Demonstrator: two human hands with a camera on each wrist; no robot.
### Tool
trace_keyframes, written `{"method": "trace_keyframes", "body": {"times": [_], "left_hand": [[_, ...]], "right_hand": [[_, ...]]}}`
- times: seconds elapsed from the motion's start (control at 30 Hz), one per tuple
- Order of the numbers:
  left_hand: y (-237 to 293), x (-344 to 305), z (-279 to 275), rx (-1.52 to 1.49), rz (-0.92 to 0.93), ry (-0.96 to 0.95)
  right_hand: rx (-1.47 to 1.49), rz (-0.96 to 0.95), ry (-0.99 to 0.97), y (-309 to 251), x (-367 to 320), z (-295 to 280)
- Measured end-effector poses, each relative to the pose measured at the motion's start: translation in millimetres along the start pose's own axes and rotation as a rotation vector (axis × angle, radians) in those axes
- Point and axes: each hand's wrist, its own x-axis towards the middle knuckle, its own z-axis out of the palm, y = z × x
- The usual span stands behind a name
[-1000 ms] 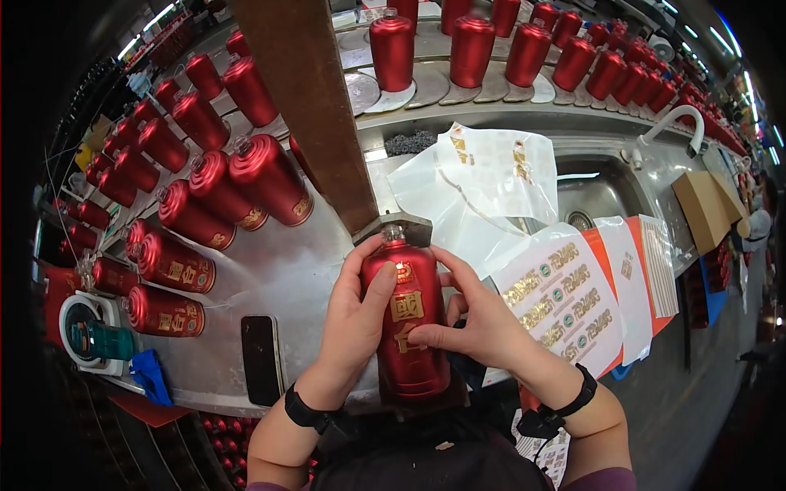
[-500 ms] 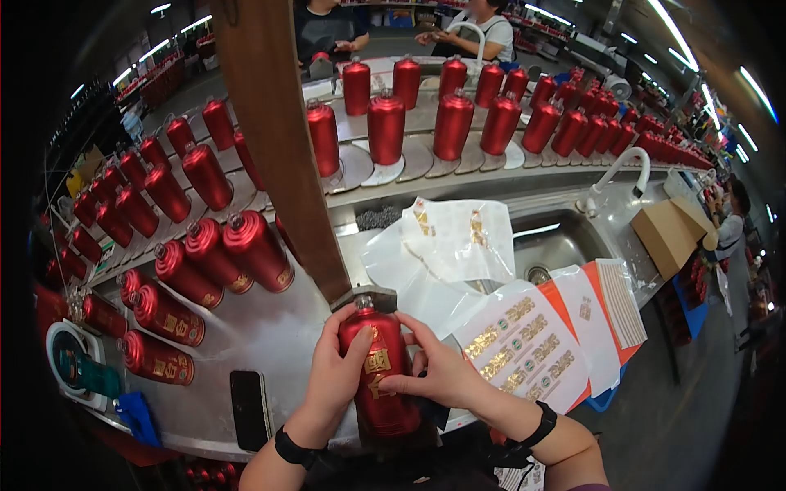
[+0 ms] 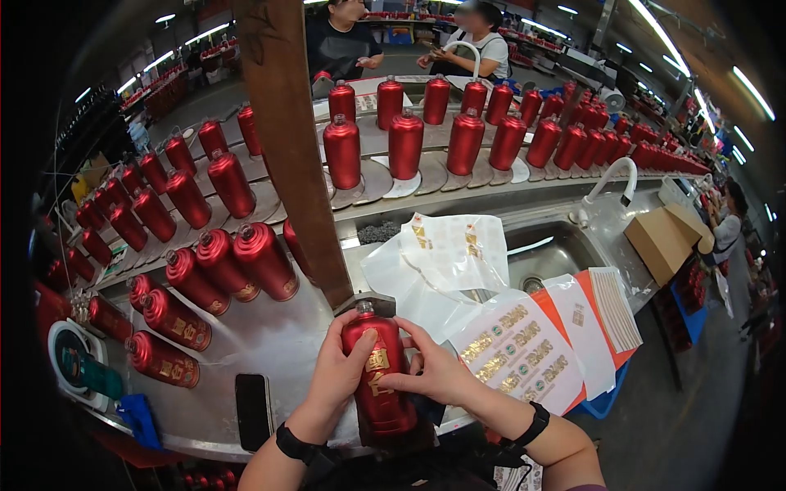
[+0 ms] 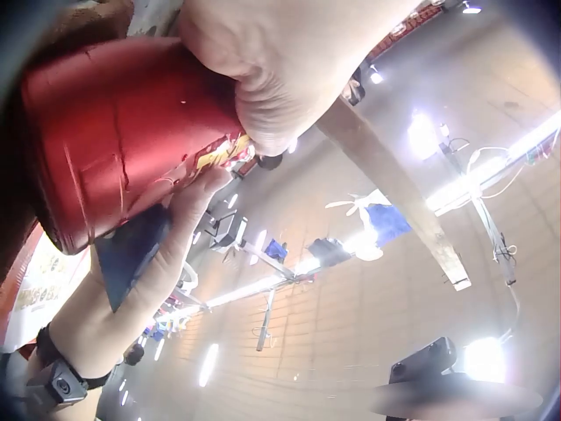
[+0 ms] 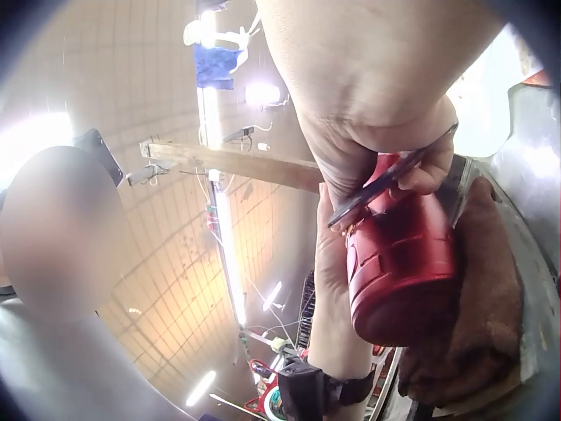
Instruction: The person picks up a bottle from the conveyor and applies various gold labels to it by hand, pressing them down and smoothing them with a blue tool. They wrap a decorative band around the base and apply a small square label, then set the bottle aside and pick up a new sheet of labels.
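A red bottle [image 3: 385,409] with gold characters leans back on the metal bench, its neck at a dark metal bracket [image 3: 366,303]. My left hand [image 3: 337,364] grips its upper left side, thumb on the front beside the gold lettering [image 3: 378,360]. From the other side my right hand [image 3: 438,372] presses its thumb on the lower gold character. Between that hand's fingers is a thin dark flat piece [image 5: 390,180], which shows bluish [image 4: 131,254] in the left wrist view. A brown cloth-like pad [image 5: 486,289] lies under the bottle.
Gold-printed label sheets [image 3: 516,348] and clear film [image 3: 426,270] lie to the right by a sink [image 3: 557,254]. Several red bottles [image 3: 266,262] stand at left, near a phone [image 3: 255,413]. A wooden post [image 3: 286,147] rises before a bottle-laden conveyor [image 3: 438,180]. Two people are beyond.
The head view has tilted up, bringing the two people across the conveyor into sight. Bottles on the belt have shifted rightward. Both hands keep nearly the same hold on the bottle.
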Motion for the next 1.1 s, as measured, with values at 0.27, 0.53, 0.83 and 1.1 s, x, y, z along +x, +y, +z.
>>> {"method": "trace_keyframes", "body": {"times": [0.27, 0.53, 0.83, 1.1], "left_hand": [[-15, -25, -23, 0.133, 0.035, -0.1], [-11, -45, -25, 0.005, 0.033, -0.28], [-8, -45, -25, 0.074, 0.031, -0.281], [-9, -44, -24, 0.132, 0.089, -0.27]], "right_hand": [[0.181, 0.039, -0.054, 13, -9, 1], [0.241, 0.069, -0.087, 16, -21, 3], [0.408, 0.105, -0.113, 10, -21, 5], [0.457, 0.111, -0.139, 17, -17, 7]]}}
